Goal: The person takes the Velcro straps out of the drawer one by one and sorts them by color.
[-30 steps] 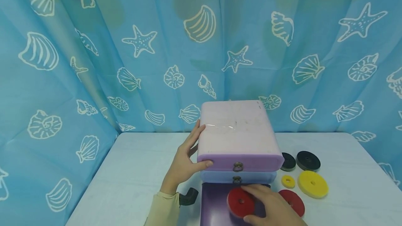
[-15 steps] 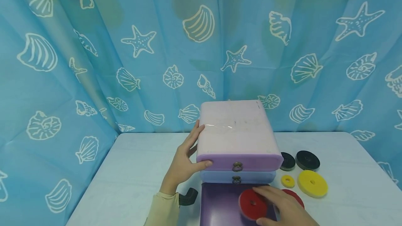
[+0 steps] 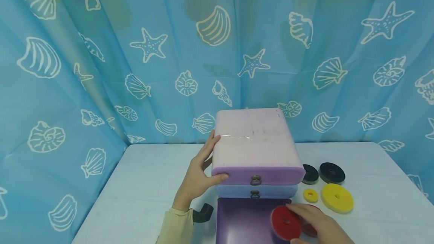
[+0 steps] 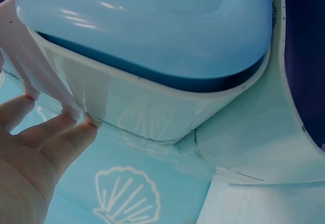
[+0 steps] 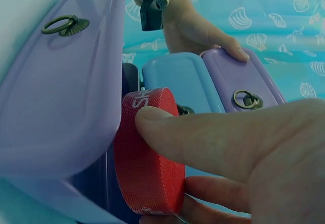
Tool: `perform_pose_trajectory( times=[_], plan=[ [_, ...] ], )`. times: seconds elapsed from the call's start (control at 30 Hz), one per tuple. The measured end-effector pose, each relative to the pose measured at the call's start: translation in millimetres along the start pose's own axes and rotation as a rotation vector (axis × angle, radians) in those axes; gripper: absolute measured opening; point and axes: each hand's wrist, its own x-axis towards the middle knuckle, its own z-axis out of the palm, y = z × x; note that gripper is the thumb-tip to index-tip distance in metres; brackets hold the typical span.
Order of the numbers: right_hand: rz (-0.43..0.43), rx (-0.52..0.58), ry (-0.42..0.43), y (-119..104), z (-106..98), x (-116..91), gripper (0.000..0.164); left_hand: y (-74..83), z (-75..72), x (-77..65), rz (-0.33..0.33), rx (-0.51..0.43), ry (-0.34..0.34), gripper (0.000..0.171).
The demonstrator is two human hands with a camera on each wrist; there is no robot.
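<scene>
My right hand [image 3: 323,223] pinches a red roll of fabric tape [image 3: 284,224], with the thumb on its woven rim and fingers underneath in the right wrist view. In the head view the roll overlaps the right side of the pulled-out purple drawer [image 3: 234,217]. My left hand [image 3: 196,176] rests against the small drawer cabinet [image 3: 255,138]: thumb on the lilac top drawer's front, straight fingers along the side. The left wrist view shows these fingertips touching the cabinet wall below the blue drawer [image 4: 152,26]. A second red roll [image 3: 309,229] lies partly hidden behind the held one.
On the table [image 3: 149,183], right of the cabinet, lie a large yellow roll [image 3: 344,202], a small yellow roll [image 3: 310,195] and two black rolls [image 3: 332,173]. A black strap piece [image 3: 204,213] shows beside the left wrist. A blue seashell curtain [image 3: 162,67] hangs behind.
My right hand has carried the red roll rightward, from the middle of the open drawer to its right edge, now overlapping the other red roll. My left hand has stayed in place.
</scene>
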Motion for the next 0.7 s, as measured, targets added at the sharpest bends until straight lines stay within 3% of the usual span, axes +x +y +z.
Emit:
perform_pose_trajectory(
  times=[0.3, 0.53, 0.7],
  plan=[
    [0.039, 0.015, 0.063, 14, -2, -11, 0.083, 0.0, 0.3, -0.4, -0.003, -0.004, -0.002, 0.092],
    [0.157, -0.072, 0.136, 24, -4, -12, 0.090, -0.9, 0.3, -0.8, 0.000, -0.010, -0.005, 0.091],
    [0.195, -0.138, 0.164, 33, -8, -12, 0.091, -2.1, -0.2, -0.4, 0.007, -0.013, -0.002, 0.091]
  ],
)
